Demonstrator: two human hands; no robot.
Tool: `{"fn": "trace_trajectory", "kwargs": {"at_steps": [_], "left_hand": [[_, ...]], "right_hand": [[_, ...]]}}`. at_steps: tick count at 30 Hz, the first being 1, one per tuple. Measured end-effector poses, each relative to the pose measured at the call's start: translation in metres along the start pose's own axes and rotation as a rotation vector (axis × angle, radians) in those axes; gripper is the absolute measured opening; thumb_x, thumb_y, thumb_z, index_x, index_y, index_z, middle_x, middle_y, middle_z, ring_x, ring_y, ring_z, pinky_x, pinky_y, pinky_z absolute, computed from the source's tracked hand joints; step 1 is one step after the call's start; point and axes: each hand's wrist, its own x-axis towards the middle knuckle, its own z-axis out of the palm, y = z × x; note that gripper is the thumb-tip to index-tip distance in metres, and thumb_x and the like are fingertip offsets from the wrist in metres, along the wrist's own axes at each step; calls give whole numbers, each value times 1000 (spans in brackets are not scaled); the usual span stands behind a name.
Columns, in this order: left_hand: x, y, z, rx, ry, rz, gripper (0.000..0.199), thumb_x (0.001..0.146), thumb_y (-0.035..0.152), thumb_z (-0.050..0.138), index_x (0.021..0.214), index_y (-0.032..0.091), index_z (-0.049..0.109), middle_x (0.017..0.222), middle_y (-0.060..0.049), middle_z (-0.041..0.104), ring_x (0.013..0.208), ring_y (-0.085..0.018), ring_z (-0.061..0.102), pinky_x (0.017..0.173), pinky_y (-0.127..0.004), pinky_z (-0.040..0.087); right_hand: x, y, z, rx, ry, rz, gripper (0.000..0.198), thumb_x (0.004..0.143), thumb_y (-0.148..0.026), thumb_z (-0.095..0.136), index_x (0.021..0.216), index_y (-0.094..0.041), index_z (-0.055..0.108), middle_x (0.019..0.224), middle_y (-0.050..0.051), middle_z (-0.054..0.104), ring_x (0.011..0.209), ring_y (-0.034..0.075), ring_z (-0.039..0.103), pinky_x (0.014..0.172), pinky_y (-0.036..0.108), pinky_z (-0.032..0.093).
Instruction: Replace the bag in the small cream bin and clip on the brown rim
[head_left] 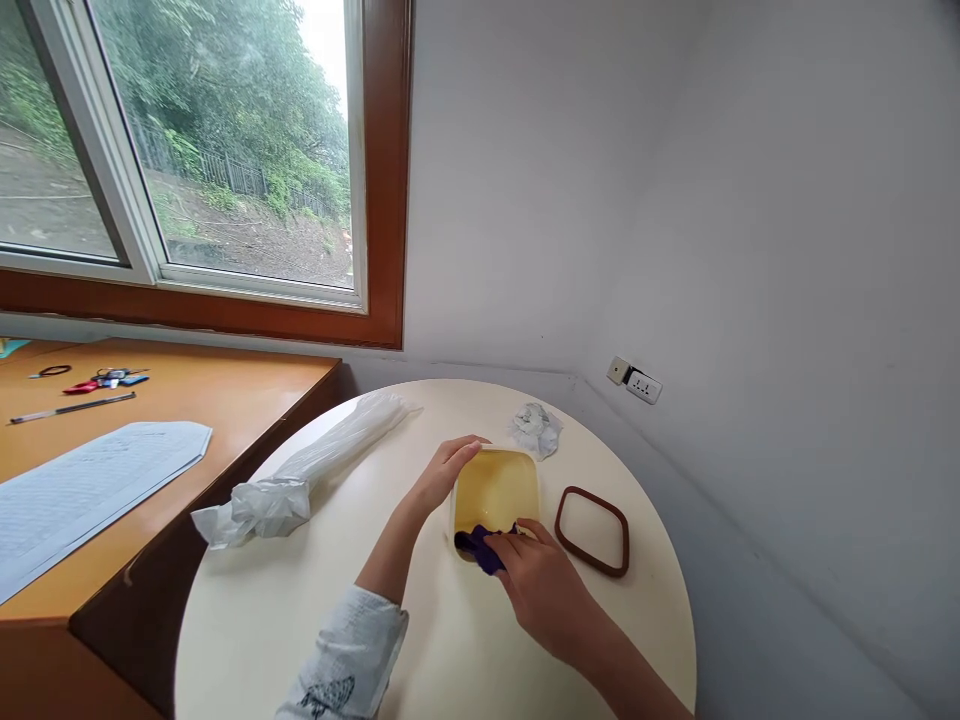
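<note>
A square container with a yellow inside (499,485) and a pale rim sits on the round table. My left hand (448,470) grips its left rim near the far corner, thumb along the edge. With my right hand (536,575) I hold a dark purple cloth (484,548) against the container's near side, partly over the rim. Part of the cloth is hidden under my fingers. Just right of the container lies a brown rounded-square ring (594,530), flat on the table and touched by neither hand.
The round cream table (315,620) also carries a long translucent plastic bag (322,465) at left and a crumpled white wad (536,430) at the back. On the wooden desk (247,375) lie papers (97,490), a pen (71,408) and keys (112,378). Walls stand behind and right.
</note>
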Motion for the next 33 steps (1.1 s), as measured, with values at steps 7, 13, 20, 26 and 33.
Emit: {"fn": "trace_trajectory", "kwargs": {"at_steps": [7,13,20,26,33], "left_hand": [[0,-1,2,85,18,39,43,85,47,41,120,24,52,129,-4,49,121,-23,41,100,-34,33],[-1,0,3,21,-92,-3,46,85,44,42,125,23,48,133,-4,46,122,-24,41,101,-37,32],[1,-6,4,-4,-132,-1,45,81,40,51,122,21,52,131,-6,49,118,-26,45,100,-39,35],[0,-4,10,107,-48,11,44,77,44,56,113,19,59,123,-8,56,115,-25,48,98,-38,38],[1,-5,6,158,-45,31,37,83,40,46,110,20,62,117,-5,60,108,-23,52,92,-33,41]], "right_hand": [[16,-2,13,-21,111,146,25,87,-18,38,105,-16,55,85,8,66,77,19,58,72,30,40],[32,-13,29,90,243,228,23,87,-21,35,98,-16,55,81,8,65,74,20,57,66,28,38],[32,-20,40,129,297,272,23,87,-22,34,99,-18,54,82,7,65,76,20,59,68,28,38],[36,-19,32,67,270,369,24,88,-24,33,90,-17,56,72,7,66,64,19,61,59,26,34],[35,-19,36,128,308,290,30,91,-32,30,85,-17,56,69,5,64,63,17,59,57,25,34]]}}
